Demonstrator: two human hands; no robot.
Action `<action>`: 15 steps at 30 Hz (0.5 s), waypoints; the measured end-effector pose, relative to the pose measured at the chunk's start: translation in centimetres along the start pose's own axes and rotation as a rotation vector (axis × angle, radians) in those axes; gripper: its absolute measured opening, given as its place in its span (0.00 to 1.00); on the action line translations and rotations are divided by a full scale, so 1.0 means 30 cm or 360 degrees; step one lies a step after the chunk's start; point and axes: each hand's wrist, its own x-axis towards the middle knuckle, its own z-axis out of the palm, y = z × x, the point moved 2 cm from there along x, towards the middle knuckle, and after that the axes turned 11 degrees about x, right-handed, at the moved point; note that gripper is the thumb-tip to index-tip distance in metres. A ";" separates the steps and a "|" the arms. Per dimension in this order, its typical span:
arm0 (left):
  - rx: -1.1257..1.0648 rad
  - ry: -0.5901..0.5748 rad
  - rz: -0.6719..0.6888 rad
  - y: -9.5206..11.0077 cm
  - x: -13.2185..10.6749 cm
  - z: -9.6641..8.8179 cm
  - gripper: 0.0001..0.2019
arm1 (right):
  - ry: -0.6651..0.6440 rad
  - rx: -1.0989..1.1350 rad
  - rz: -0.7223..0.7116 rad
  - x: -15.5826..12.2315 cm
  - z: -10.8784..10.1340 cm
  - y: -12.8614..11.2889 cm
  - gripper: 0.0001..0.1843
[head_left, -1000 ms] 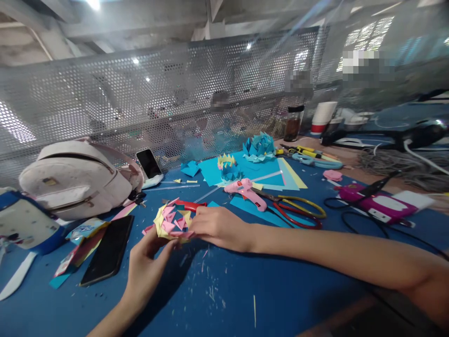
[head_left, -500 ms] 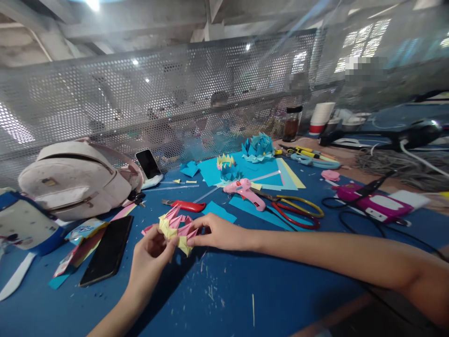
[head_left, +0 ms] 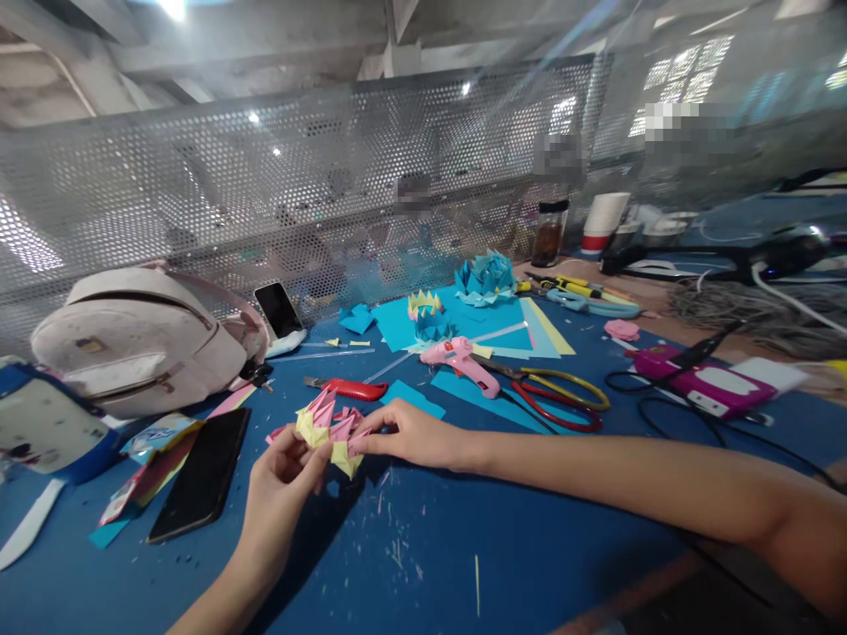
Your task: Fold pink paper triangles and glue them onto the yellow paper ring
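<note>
A pink and yellow folded-paper ring (head_left: 321, 422) with pointed tips is held up over the blue table (head_left: 423, 564). My left hand (head_left: 284, 472) pinches its near left side, thumb in front. At its right end, my right hand (head_left: 403, 432) grips a pink point between thumb and fingers. Just beyond lies a red utility knife (head_left: 348, 389). A pink glue gun (head_left: 461, 363) rests on its side past my right hand, beside scissors (head_left: 562, 389) with red and yellow handles. Farther back sit a yellow-tipped blue paper ring (head_left: 430, 317) and a larger blue paper flower (head_left: 488, 278).
On the left are a pale backpack (head_left: 132, 344), a black phone (head_left: 202, 476) and snack wrappers (head_left: 159, 437). A magenta device (head_left: 705, 381) with dark cables lies to the right. A perforated metal screen (head_left: 297, 194) borders the far side.
The paper ring has tipped slightly in my fingers, its near yellow pieces shifting a little left. Both hands keep their grip, and the things on the table stay put.
</note>
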 end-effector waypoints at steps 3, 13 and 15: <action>-0.0052 -0.0002 -0.0028 -0.008 0.001 0.002 0.16 | 0.0016 0.0020 -0.0003 0.001 0.000 0.005 0.18; 0.0026 -0.0050 -0.0005 -0.008 -0.011 0.006 0.16 | 0.0055 -0.0102 -0.0077 -0.011 0.008 -0.002 0.08; 0.0043 -0.0045 0.0007 0.000 -0.016 0.011 0.16 | 0.0075 -0.0141 -0.0105 -0.012 0.009 -0.002 0.08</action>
